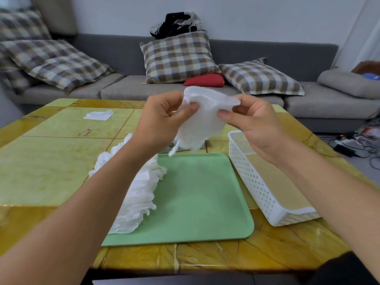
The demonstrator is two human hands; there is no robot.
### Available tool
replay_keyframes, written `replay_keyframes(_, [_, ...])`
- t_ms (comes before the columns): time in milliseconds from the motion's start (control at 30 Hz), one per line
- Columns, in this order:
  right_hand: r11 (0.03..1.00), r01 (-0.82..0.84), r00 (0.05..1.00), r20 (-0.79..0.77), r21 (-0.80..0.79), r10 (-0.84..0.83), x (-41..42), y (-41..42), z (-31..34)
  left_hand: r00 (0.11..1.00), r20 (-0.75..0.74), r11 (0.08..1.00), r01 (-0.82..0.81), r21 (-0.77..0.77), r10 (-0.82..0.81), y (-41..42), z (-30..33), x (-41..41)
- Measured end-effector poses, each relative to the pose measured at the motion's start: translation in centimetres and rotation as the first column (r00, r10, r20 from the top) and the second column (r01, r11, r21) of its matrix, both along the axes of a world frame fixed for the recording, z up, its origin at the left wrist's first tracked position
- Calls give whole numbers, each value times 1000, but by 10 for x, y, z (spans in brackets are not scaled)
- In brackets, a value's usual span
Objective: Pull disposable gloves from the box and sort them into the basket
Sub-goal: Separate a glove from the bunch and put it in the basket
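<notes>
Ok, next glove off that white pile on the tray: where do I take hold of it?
Pinch the top glove of the pile at its loose wavy edge facing the green tray, coming from above on the right. That edge is free; the left forearm covers the pile's other side. Both hands pinch a glove.

Soft, even daylight fills the room, brightest on the white wall along the top of the frame. Shadows are faint and diffuse. The glossy table carries a mild sheen toward the lower right. Wide-angle distortion bends the edges, curving the sofa at upper left and right. The whole picture looks slightly soft, with dark vignetting in the bottom corners.
</notes>
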State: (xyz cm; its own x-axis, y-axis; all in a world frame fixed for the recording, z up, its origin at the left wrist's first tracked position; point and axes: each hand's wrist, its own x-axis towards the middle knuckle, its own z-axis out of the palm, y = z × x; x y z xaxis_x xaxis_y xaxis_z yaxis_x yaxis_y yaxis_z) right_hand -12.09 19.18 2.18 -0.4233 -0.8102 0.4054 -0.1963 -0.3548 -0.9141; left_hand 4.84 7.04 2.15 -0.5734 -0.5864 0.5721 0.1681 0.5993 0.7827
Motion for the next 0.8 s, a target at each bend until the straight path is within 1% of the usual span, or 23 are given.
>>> replay_keyframes(33, [1000, 3, 996, -91, 7, -2, -1, 4, -2, 999, 47, 999, 15, -33, -14, -1, -2, 2])
replay_keyframes(67, [998, 8, 984, -180, 64, 3, -2, 7, -7, 993, 112, 999, 32, -38, -28, -4, -9, 4])
replay_keyframes(100, [988, 24, 959, -283, 156, 22, -3, 7, -15, 981, 191, 998, 48, -51, -37, -7, -19, 7])
replay_keyframes(133, [962, 38, 910, -407, 271, 78, -3, 8, -23, 955, 292, 994, 77, -78, -51, -10, -33, 10])
replay_keyframes(167, [918, 55, 819, -544, 392, 184, -3, 8, -33, 907, 416, 987, 122, -104, -68, -13, -49, 13])
replay_keyframes(200, [864, 87, 681, -663, 496, 313, -4, 8, -42, 834, 545, 975, 185, -122, -90, -15, -63, 17])
replay_keyframes(233, [805, 119, 529, -723, 581, 443, -2, 9, -50, 742, 662, 958, 255, -133, -106, -15, -76, 20])
replay_keyframes(267, [746, 152, 403, -730, 648, 552, 1, 10, -56, 650, 751, 935, 325, -139, -114, -13, -86, 22])
replay_keyframes(300, [693, 160, 336, -699, 703, 631, 7, 11, -59, 573, 812, 911, 385, -146, -112, -10, -94, 26])
replay_keyframes(333, [642, 159, 311, -655, 750, 689, 13, 13, -60, 515, 850, 887, 437, -153, -107, -6, -99, 27])
replay_keyframes(400, [523, 153, 301, -543, 839, 784, 23, 16, -59, 434, 892, 849, 511, -132, -123, 0, -99, 28])
replay_keyframes(467, [390, 134, 370, -411, 911, 833, 28, 18, -56, 361, 922, 848, 525, -76, -141, 5, -93, 30])
replay_keyframes(500, [368, 121, 413, -384, 922, 826, 29, 19, -55, 354, 925, 857, 511, -68, -138, 6, -90, 30])
replay_keyframes(533, [396, 106, 457, -398, 912, 795, 28, 17, -54, 390, 914, 873, 478, -97, -112, 6, -88, 29])
replay_keyframes(567, [475, 116, 490, -466, 873, 737, 26, 14, -54, 452, 890, 888, 430, -164, -54, 5, -89, 26])
replay_keyframes(600, [561, 159, 490, -558, 812, 669, 22, 10, -55, 512, 859, 895, 368, -252, 31, 4, -91, 24])
replay_keyframes(633, [620, 220, 456, -642, 753, 617, 20, 6, -58, 538, 834, 891, 311, -331, 122, 4, -94, 21])
replay_keyframes(667, [636, 276, 411, -687, 721, 600, 19, 2, -62, 521, 833, 882, 283, -377, 188, 3, -98, 19])
replay_keyframes(700, [608, 316, 375, -684, 729, 625, 19, -1, -67, 473, 853, 877, 287, -384, 219, 4, -101, 18])
replay_keyframes(767, [506, 345, 354, -609, 790, 710, 21, -6, -76, 375, 903, 878, 334, -344, 211, 7, -104, 18])
replay_keyframes(800, [464, 359, 353, -578, 810, 735, 22, -9, -78, 380, 905, 877, 349, -330, 190, 7, -102, 18])
